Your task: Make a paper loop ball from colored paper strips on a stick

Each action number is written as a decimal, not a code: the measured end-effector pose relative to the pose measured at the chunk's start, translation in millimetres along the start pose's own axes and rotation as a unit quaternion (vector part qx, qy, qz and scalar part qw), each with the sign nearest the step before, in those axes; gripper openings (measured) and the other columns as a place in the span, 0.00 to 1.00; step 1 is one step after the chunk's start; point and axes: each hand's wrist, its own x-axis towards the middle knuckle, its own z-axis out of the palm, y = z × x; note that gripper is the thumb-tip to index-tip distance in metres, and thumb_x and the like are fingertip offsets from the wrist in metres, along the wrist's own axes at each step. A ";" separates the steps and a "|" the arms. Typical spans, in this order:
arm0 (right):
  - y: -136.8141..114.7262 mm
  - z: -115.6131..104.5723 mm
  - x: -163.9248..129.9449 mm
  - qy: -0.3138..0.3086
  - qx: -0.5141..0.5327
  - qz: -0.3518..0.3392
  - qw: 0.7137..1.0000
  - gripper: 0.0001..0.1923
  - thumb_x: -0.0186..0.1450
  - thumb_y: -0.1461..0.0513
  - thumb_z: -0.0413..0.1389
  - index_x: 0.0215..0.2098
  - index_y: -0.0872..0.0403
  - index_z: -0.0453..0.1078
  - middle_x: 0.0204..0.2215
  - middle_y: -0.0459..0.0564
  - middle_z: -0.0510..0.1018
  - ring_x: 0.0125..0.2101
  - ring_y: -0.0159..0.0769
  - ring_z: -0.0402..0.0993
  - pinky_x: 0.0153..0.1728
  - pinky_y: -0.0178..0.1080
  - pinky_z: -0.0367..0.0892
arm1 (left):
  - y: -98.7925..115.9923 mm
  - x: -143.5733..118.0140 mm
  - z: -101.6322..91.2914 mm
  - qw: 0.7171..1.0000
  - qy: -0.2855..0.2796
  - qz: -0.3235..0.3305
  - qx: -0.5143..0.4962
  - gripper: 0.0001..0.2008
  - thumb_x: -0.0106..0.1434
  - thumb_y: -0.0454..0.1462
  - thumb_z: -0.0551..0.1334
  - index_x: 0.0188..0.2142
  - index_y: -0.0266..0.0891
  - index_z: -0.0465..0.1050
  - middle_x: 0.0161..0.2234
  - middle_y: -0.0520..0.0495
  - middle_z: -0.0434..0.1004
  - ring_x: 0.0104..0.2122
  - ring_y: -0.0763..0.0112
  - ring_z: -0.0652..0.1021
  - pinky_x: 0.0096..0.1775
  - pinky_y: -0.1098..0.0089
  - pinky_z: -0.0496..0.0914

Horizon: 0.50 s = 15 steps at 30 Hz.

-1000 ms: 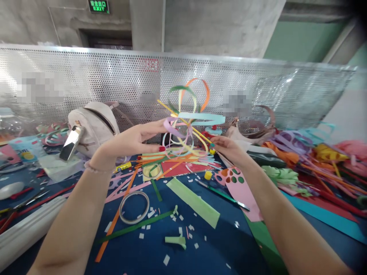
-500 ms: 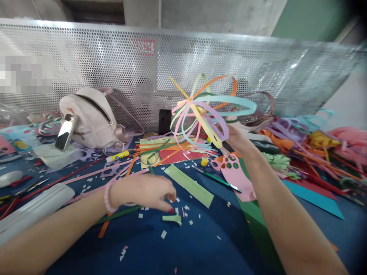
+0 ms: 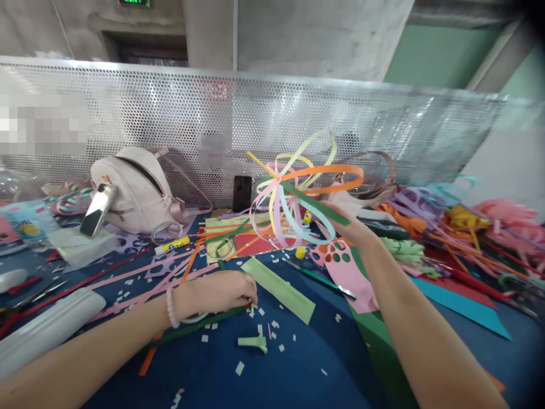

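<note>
A flower-like bundle of looped paper strips (image 3: 293, 180) in orange, green, yellow, pink, purple and light blue is held above the table. My right hand (image 3: 355, 224) grips it from the right, its fingers mostly hidden behind the loops. Low over the blue tabletop, my left hand (image 3: 232, 291) has its fingers pinched together among tiny white paper scraps; whitish bits show at the fingertips, too small to name. A folded light green paper piece (image 3: 253, 342) lies just below that hand. To its right is a wider light green strip (image 3: 281, 289).
A craft knife (image 3: 319, 277) and pink punched paper (image 3: 347, 278) lie before my right forearm. A glue stick (image 3: 172, 245), a pale backpack (image 3: 131, 190) and an upright phone (image 3: 242, 193) stand or lie farther back. Scissors (image 3: 32, 298) are at the left, piled paper strips at the right.
The strip bundle has turned: an orange loop now points right where a light blue one did. My left hand's fingers, apart before, have closed near the scraps. The view has tilted up.
</note>
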 end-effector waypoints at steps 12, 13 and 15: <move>-10.5 -7.4 -7.9 -0.092 0.034 0.071 0.993 0.16 0.50 0.49 0.62 0.27 0.53 0.71 0.25 0.47 0.76 0.28 0.36 0.72 0.31 0.38 0.68 | -18.9 -31.8 -66.5 0.882 0.420 -0.158 -0.144 0.10 0.57 0.39 0.61 0.35 0.34 0.73 0.30 0.46 0.78 0.28 0.71 0.77 0.30 0.73 0.72; -11.4 -7.9 -8.0 -0.103 0.032 0.069 0.992 0.15 0.50 0.50 0.62 0.28 0.53 0.71 0.25 0.47 0.76 0.27 0.35 0.72 0.30 0.38 0.68 | -19.5 -35.5 -72.5 0.854 0.470 -0.160 -0.159 0.10 0.55 0.39 0.62 0.33 0.34 0.73 0.29 0.46 0.78 0.27 0.71 0.77 0.29 0.73 0.72; -12.0 -8.0 -7.5 -0.110 0.026 0.061 0.992 0.15 0.52 0.51 0.61 0.30 0.53 0.72 0.26 0.47 0.76 0.27 0.35 0.72 0.30 0.38 0.69 | -17.8 -40.7 -81.1 0.825 0.518 -0.156 -0.159 0.10 0.53 0.39 0.64 0.32 0.33 0.73 0.28 0.47 0.77 0.25 0.72 0.76 0.28 0.74 0.72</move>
